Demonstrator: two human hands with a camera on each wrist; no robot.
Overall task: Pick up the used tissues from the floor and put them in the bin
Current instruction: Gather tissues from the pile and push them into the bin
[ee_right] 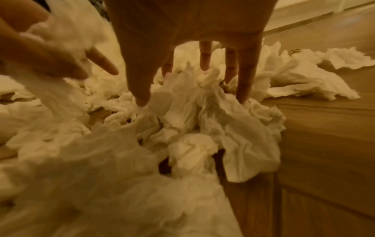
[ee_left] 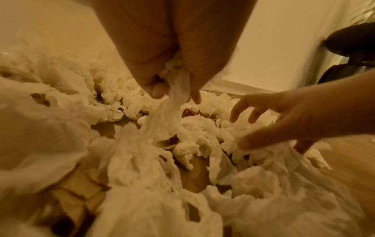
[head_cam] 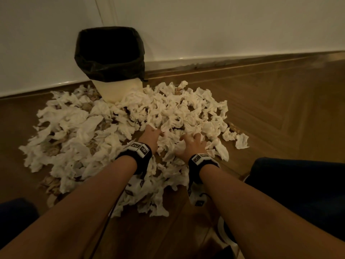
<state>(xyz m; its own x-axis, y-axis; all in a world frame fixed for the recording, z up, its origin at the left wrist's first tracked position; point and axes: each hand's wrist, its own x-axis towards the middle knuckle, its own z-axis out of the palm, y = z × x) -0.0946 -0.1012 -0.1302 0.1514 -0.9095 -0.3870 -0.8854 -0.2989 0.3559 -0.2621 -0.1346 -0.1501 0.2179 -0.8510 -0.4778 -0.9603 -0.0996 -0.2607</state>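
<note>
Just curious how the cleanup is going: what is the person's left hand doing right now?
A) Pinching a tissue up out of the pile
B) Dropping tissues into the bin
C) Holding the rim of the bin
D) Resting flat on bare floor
A: in the left wrist view the left hand pinches a stretched tissue out of the pile, well short of the bin.

A wooden herringbone floor (head_cam: 280,109) carries a bin (head_cam: 115,88) standing against the wall. Crumpled white tissues (head_cam: 168,113) lie heaped on the boards around the bin's base, spreading forward and to both sides.
</note>
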